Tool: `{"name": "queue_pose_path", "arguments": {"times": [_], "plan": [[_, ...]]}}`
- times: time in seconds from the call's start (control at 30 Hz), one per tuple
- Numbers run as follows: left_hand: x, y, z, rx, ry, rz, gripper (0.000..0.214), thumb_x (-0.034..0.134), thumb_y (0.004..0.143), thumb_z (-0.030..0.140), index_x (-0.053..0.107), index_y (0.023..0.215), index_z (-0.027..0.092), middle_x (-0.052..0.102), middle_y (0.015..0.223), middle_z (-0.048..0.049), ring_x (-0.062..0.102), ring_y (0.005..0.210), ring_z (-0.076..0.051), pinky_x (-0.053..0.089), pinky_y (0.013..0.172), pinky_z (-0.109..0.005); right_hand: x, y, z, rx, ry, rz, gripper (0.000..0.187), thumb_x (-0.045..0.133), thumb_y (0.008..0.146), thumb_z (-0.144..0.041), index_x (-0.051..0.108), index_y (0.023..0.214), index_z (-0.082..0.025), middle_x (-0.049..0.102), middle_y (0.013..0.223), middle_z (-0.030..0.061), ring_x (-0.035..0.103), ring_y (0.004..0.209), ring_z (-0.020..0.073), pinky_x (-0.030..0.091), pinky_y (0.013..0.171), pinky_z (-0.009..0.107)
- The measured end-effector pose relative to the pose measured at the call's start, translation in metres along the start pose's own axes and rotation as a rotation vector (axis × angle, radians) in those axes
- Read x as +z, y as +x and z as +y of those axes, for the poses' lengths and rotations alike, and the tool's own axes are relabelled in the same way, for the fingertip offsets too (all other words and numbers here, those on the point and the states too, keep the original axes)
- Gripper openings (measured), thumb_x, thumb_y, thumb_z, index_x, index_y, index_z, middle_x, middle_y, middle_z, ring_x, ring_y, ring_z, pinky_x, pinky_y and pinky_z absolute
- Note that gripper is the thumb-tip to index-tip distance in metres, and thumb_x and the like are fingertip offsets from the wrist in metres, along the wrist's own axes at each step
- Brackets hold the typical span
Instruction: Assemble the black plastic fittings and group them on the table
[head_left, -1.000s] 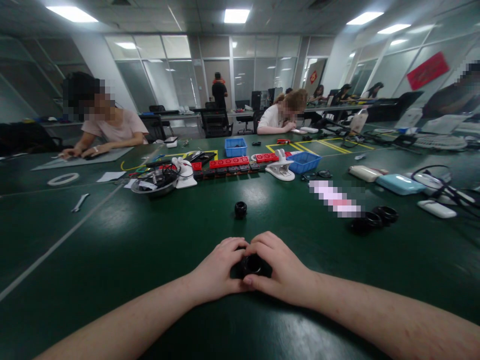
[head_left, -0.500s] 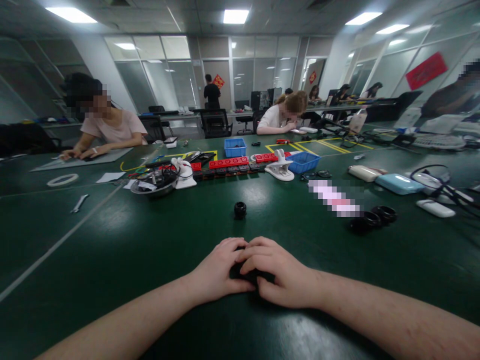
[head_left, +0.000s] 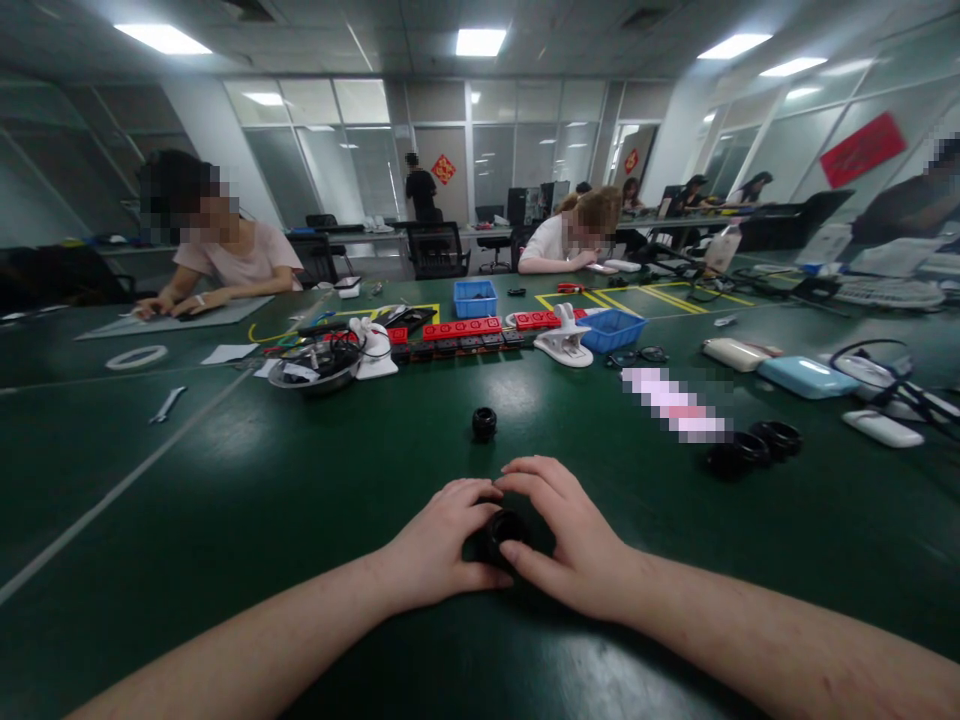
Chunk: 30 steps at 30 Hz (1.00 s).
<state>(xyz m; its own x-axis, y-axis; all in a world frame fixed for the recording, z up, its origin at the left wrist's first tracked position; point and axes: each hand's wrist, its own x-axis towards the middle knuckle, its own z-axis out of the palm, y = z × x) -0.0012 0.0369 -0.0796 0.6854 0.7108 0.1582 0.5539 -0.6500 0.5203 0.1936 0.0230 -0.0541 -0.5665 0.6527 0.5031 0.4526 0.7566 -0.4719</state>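
1. Biggest thing here is the green table (head_left: 300, 480), with loads of stuff on it.
2. Far middle: long row of red and black blocks (head_left: 461, 330).
3. Right hand (head_left: 574, 545) is loosely spread, thumb tip over the rim of a black ring-shaped part (head_left: 493, 535). Can't tell if it's actually touching.
4. Left hand (head_left: 448, 540) is curled around that part's left side, fingers far, thumb near.
5. The part itself sits near middle, between both hands.
6. Another black piece (head_left: 484, 424) stands just beyond them.
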Motion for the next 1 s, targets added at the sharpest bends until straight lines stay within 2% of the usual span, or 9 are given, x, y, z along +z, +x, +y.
{"name": "queue_pose_path", "arguments": {"times": [0.23, 0.4, 0.63, 0.8, 0.9, 1.0], "plan": [[-0.0010, 0.0000, 0.0012, -0.015, -0.017, -0.011, 0.054, 0.067, 0.069, 0.044, 0.053, 0.116, 0.021, 0.049, 0.123, -0.0090, 0.040, 0.117, -0.028, 0.029, 0.101, -0.044, 0.0047, 0.0038, -0.0006, 0.077, 0.003, -0.075, 0.035, 0.064, 0.070, -0.034, 0.054, 0.098, -0.016, 0.054, 0.097, 0.0085, 0.048, 0.091, 0.0222, 0.041, 0.080, 0.040], [-0.0024, -0.0005, 0.0030, -0.027, -0.027, -0.019, 0.052, 0.068, 0.068, 0.041, 0.054, 0.114, 0.021, 0.049, 0.122, -0.0090, 0.041, 0.116, -0.027, 0.031, 0.100, -0.043, 0.0044, 0.0058, -0.0020, 0.105, 0.035, -0.166, 0.026, 0.064, 0.069, -0.026, 0.056, 0.092, -0.016, 0.056, 0.093, 0.0073, 0.049, 0.087, 0.0205, 0.041, 0.079, 0.038], [-0.0014, -0.0009, 0.0023, -0.027, -0.022, -0.005, 0.057, 0.070, 0.066, 0.038, 0.052, 0.117, 0.022, 0.049, 0.123, -0.0073, 0.040, 0.117, -0.027, 0.029, 0.101, -0.043, 0.0026, 0.0060, -0.0007, -0.046, 0.129, -0.199, 0.032, 0.053, 0.070, -0.014, 0.055, 0.101, -0.017, 0.059, 0.098, 0.0072, 0.049, 0.092, 0.0206, 0.040, 0.084, 0.038], [-0.0010, -0.0014, 0.0007, -0.035, 0.006, -0.030, 0.057, 0.072, 0.065, 0.040, 0.054, 0.116, 0.021, 0.048, 0.124, -0.0085, 0.040, 0.117, -0.027, 0.029, 0.101, -0.043, 0.0008, 0.0097, -0.0026, -0.125, 0.176, -0.218, 0.037, 0.047, 0.064, -0.008, 0.056, 0.099, -0.015, 0.062, 0.098, 0.0073, 0.051, 0.096, 0.0195, 0.038, 0.090, 0.039], [-0.0011, -0.0012, 0.0000, -0.038, 0.023, -0.042, 0.056, 0.072, 0.065, 0.042, 0.055, 0.115, 0.022, 0.048, 0.126, -0.0084, 0.039, 0.118, -0.028, 0.027, 0.102, -0.045, 0.0004, 0.0100, -0.0033, -0.153, 0.198, -0.227, 0.039, 0.044, 0.062, -0.007, 0.057, 0.097, -0.016, 0.062, 0.100, 0.0073, 0.052, 0.099, 0.0180, 0.035, 0.094, 0.039], [-0.0027, -0.0006, 0.0013, -0.009, 0.011, -0.045, 0.047, 0.070, 0.067, 0.043, 0.059, 0.109, 0.025, 0.049, 0.125, -0.0053, 0.039, 0.119, -0.027, 0.026, 0.102, -0.045, -0.0009, 0.0083, -0.0031, -0.164, 0.182, -0.230, 0.039, 0.043, 0.062, -0.007, 0.058, 0.096, -0.017, 0.057, 0.112, 0.0085, 0.048, 0.109, 0.0185, 0.031, 0.098, 0.040]]}}
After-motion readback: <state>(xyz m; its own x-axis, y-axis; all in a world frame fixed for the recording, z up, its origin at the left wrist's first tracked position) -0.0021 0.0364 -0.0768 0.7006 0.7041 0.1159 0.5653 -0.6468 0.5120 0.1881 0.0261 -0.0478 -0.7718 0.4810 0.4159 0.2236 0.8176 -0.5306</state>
